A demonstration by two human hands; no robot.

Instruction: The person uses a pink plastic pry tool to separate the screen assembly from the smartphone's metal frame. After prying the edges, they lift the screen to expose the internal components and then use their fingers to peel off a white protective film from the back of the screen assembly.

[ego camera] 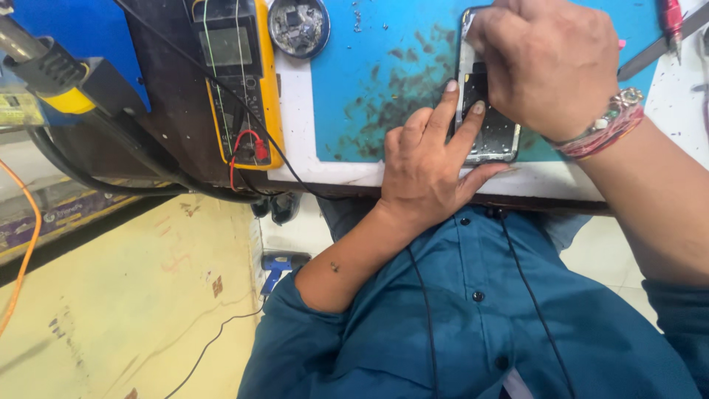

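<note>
On my feed, a stained blue mat covers the white desk, and an opened phone lies at its near edge. My left hand pins the phone with two extended fingers; my right hand covers its top, fingers curled, grip hidden. A yellow multimeter sits well left.

There is a single view, from a camera worn on the person's head. It looks steeply down past the chest in a blue shirt to the near edge of the bench, which runs across the top of the frame. It sits close: both hands, left hand and right hand, fill the upper middle. The floor shows at lower left, far below.
</note>
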